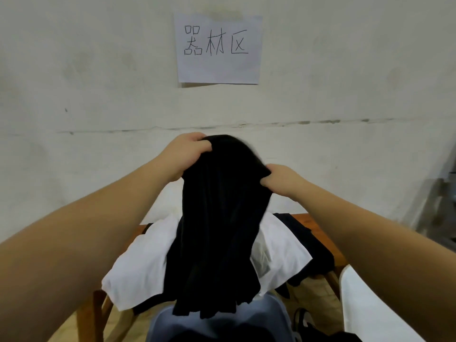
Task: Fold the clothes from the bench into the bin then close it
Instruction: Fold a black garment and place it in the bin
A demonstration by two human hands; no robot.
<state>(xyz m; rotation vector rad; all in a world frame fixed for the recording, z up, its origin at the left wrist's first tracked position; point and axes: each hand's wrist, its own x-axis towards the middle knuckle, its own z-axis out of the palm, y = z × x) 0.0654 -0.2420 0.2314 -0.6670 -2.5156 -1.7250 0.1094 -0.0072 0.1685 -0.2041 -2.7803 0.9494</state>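
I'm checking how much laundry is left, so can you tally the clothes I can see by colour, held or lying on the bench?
Black, held up by the left hand and right hand: 1, the black garment
White, on the bench: 1, the white garment
Dark, on the bench under the white one: 1, the dark garment
Total: 3 visible; more may be hidden.

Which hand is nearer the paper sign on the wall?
Left. The left hand grips the black garment higher up, below the sign; the right hand grips it lower, further right.
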